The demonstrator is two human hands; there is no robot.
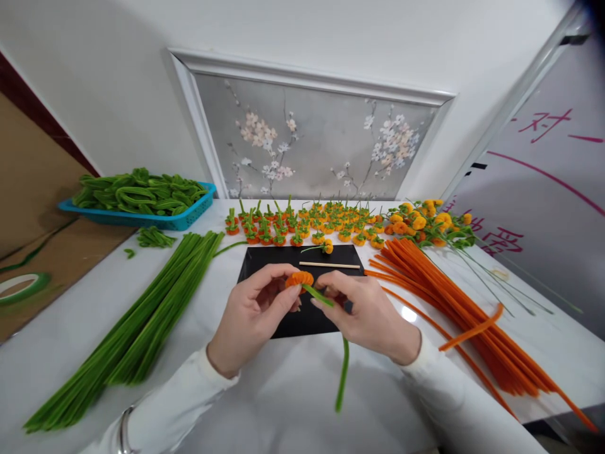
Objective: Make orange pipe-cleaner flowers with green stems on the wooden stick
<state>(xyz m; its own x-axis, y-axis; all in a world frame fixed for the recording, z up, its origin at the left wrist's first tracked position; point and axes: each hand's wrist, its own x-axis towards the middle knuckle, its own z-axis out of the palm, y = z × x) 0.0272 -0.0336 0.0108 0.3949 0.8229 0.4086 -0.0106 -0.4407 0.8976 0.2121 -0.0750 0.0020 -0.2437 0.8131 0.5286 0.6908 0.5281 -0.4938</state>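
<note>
A: What do the fingers of the left hand (250, 309) hold on your feed?

B: In the head view I see them clamped on an orange ribbed piece (299, 278), the thumb on its near side and the forefinger on its far side. The gap between the two is no wider than the piece itself; the remaining fingers curl behind it.

A: And the right hand (371, 309)?

B: I see its thumb and forefinger closed on a green strip (317, 294), which runs from the orange piece into that hand. A green length hangs below the palm; its path through the hand is hidden from me.

A: Where is the orange piece?

B: Between the two hands, over the black mat (265, 255) on the white bench (293, 391). A pale stick (329, 265) lies on the mat, just beyond the fingers.

A: What surrounds the mat?

B: To the left I note a bundle of green strips (155, 309); to the right, a bundle of orange strips (444, 296). Behind stand rows of small orange and yellow heads with green tops (278, 227). A blue basket (182, 221) of green loops occupies the far left, and yellow-orange flowers (420, 221) lie at far right.
</note>
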